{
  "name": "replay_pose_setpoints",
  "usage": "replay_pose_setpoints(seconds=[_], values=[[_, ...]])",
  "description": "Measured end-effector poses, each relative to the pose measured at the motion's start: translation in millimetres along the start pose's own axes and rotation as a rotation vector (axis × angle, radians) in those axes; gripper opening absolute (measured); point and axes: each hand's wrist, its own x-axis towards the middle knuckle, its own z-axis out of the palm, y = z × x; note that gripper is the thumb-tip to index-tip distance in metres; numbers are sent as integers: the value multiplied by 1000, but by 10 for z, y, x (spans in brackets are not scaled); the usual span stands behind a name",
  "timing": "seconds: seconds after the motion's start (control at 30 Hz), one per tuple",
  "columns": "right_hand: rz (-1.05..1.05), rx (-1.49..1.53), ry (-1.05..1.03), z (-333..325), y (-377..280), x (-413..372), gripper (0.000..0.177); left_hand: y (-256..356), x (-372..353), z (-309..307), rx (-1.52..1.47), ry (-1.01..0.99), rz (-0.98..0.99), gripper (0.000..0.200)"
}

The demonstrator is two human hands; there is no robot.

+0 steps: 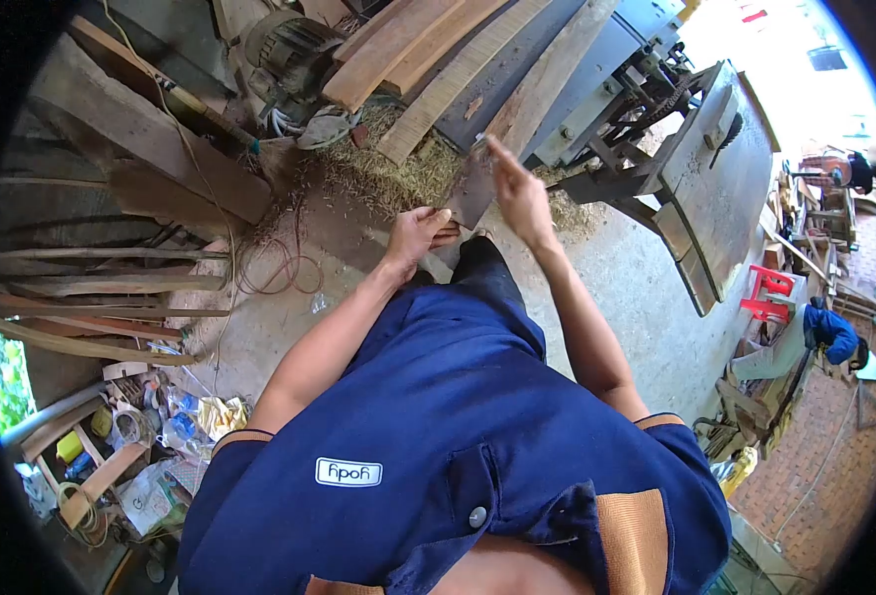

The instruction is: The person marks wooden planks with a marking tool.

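Note:
My left hand (pixel 420 238) is in front of my waist, its thumb and fingers closed on the near end of a dark, flat wooden board (pixel 474 188). The board points away from me, over the sawdust. On its right side is my right hand (pixel 525 203), with the index finger stretched forward and the other fingers apparently curled. A small pale spot shows by that fingertip; I cannot make out what it is. Long rough planks (pixel 458 79) lie just beyond the board.
A machine with a flat metal table (pixel 705 178) stands to the right. Wood shavings (pixel 388 174) cover the floor ahead, near a motor (pixel 289 45). Stacked timber (pixel 111 288) and a loose hose (pixel 284 273) are at left. Far right, a person (pixel 819 332) bends near a red chair (pixel 767 293).

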Motion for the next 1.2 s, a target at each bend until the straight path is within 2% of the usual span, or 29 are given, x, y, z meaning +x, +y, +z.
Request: replay_pose_setpoints(seconds=[0.03, 0.07, 0.13, 0.2, 0.23, 0.27, 0.33, 0.4, 0.43, 0.47, 0.53, 0.6, 0.7, 0.8, 0.9, 1.0, 1.07, 1.2], values=[[-114, 99, 106, -53, 21, 69, 43, -9, -4, -16, -1, 2, 0, 33], [151, 90, 24, -288, -251, 101, 45, 1, -13, -25, -4, -10, -7, 32], [-50, -3, 80, -249, -231, 111, 47, 9, 3, -21, -2, -39, -12, 31], [-211, -393, -199, -86, -205, 20, 52, 0, 0, -16, -55, -7, -37, 32], [-211, -428, -478, -7, -233, 5, 57, 21, -12, -22, -62, -25, -57, 37], [-238, -455, -423, -113, -429, -58, 58, 26, -13, -29, -62, -28, -53, 37], [-314, -450, -223, -97, -207, -1, 64, 16, -15, -34, -61, -71, -87, 44], [-267, -508, -131, -232, -26, 117, 54, -7, -13, -33, -84, -79, -100, 44], [-259, -562, -33, -323, 57, 188, 42, -11, -3, -30, -91, -99, -116, 44], [-333, -587, 82, -451, 69, 230, 38, -6, 21, -15, -96, -123, -130, 44], [-295, -725, 129, -538, 464, 331, 40, -5, 61, 27, -136, -113, -130, 42], [-252, -749, 94, -621, 444, 389, 41, -14, 131, -3, -178, -92, -124, 41], [-187, -764, 62, -659, 410, 511, 43, 56, 122, -112, -195, 27, 42, 35], [-169, -759, 74, -609, 466, 653, 43, 145, 197, -256, -166, 80, 63, 32], [-292, -673, 108, -436, 546, 742, 41, 157, 204, -298, -152, 78, 33, 29], [-174, -656, 70, -266, 500, 595, 42, 118, 193, -280, -148, 100, 38, 29], [-239, -643, 108, -268, 452, 499, 44, 97, 176, -263, -150, 108, 52, 29], [-269, -593, 45, -360, 512, 606, 41, 83, 162, -272, -151, 113, 61, 31]])
